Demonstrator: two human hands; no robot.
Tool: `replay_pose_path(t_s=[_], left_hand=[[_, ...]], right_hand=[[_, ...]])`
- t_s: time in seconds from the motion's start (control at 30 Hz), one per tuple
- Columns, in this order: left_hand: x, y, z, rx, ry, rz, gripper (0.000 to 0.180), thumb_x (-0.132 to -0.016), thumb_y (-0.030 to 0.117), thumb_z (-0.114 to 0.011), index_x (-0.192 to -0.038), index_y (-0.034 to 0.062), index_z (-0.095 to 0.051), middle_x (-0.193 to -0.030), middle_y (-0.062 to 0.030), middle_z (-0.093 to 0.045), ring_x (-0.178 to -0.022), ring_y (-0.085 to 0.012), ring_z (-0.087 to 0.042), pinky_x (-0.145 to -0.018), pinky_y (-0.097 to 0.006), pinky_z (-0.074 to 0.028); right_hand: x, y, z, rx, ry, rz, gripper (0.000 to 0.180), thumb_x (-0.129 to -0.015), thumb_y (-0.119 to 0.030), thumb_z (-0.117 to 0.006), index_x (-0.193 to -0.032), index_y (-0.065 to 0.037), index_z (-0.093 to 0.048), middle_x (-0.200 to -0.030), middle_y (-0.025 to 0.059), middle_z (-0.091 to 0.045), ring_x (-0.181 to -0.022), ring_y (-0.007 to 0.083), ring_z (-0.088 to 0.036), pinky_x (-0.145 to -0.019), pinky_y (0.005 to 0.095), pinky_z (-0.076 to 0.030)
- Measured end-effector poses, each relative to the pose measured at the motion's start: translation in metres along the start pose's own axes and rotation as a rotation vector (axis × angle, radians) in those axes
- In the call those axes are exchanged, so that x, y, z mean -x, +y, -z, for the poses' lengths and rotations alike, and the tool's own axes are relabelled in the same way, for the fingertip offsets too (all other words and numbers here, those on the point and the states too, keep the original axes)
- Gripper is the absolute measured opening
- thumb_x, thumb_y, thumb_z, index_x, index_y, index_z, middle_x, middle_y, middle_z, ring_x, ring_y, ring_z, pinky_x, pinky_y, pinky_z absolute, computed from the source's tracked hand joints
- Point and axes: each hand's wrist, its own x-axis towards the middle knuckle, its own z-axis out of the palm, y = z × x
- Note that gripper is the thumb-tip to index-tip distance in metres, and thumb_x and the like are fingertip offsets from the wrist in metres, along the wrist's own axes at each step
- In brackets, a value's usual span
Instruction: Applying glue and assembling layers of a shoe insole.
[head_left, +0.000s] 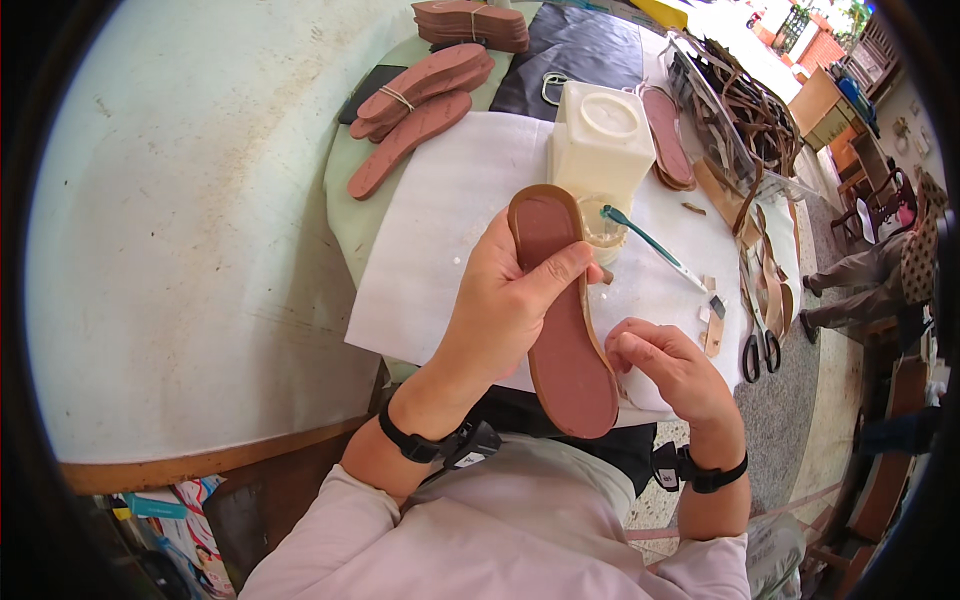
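Observation:
My left hand (515, 290) grips a reddish-brown shoe sole (560, 340) with a tan rim, its thumb pressed across the upper face. The sole is tilted, its narrower end up and away from me. Close to its lower right edge is my right hand (660, 360), fingers curled together; whatever they pinch is hidden. Just beyond the sole stands a small round tub (603, 228) of pale stuff, with a green-and-white brush (655, 249) resting on its rim. A large cream plastic jug (603, 140) is behind the tub.
Bundled brown soles (425, 90) lie at the far left, more soles (668, 135) right of the jug. A clear bin (715, 100) holds dark leather strips. Black-handled scissors (760, 345) lie at the white sheet's (420, 270) right. A person (890, 265) stands at the far right.

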Motion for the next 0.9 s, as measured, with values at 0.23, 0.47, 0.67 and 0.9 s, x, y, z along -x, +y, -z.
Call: replay_pose_path(t_s=[0.23,0.47,0.67,0.9], left_hand=[[-0.002,-0.002,0.003,0.002,0.011,0.000,0.039,-0.099,0.003,-0.065,-0.135,-0.0021,-0.052,-0.102,-0.0076,-0.069,-0.090,-0.0151,-0.067,-0.086,-0.031,-0.053],[-0.002,-0.004,0.002,0.007,0.028,0.004,0.039,-0.099,0.003,-0.065,-0.135,-0.0018,-0.052,-0.102,-0.0076,-0.069,-0.090,-0.0149,-0.067,-0.086,-0.031,-0.053],[-0.002,-0.005,0.000,0.012,0.019,0.000,0.039,-0.099,0.003,-0.065,-0.135,-0.0016,-0.053,-0.102,-0.0076,-0.069,-0.090,-0.0147,-0.067,-0.085,-0.031,-0.053],[-0.003,-0.007,-0.003,-0.014,0.016,-0.004,0.038,-0.099,0.003,-0.065,-0.134,-0.0016,-0.053,-0.102,-0.0074,-0.069,-0.090,-0.0139,-0.066,-0.086,-0.030,-0.053]], right_hand=[[0.002,0.001,-0.001,-0.070,-0.014,0.002,0.039,-0.108,-0.031,-0.054,-0.095,0.002,-0.068,-0.086,0.0021,-0.065,-0.084,0.0123,-0.058,-0.081,0.0279,-0.048],[0.001,-0.004,-0.005,-0.166,0.032,0.007,0.031,-0.107,-0.026,-0.056,-0.108,0.003,-0.067,-0.085,0.0013,-0.064,-0.079,0.0092,-0.057,-0.075,0.0246,-0.048],[0.004,-0.003,-0.005,-0.345,0.041,-0.050,0.024,-0.104,-0.022,-0.063,-0.111,0.001,-0.065,-0.083,-0.0026,-0.062,-0.072,0.0044,-0.055,-0.062,0.0192,-0.044],[0.004,-0.024,-0.010,-0.326,0.085,-0.097,0.018,-0.105,-0.017,-0.061,-0.111,0.000,-0.061,-0.083,-0.0040,-0.061,-0.062,0.0007,-0.051,-0.050,0.0171,-0.036]])
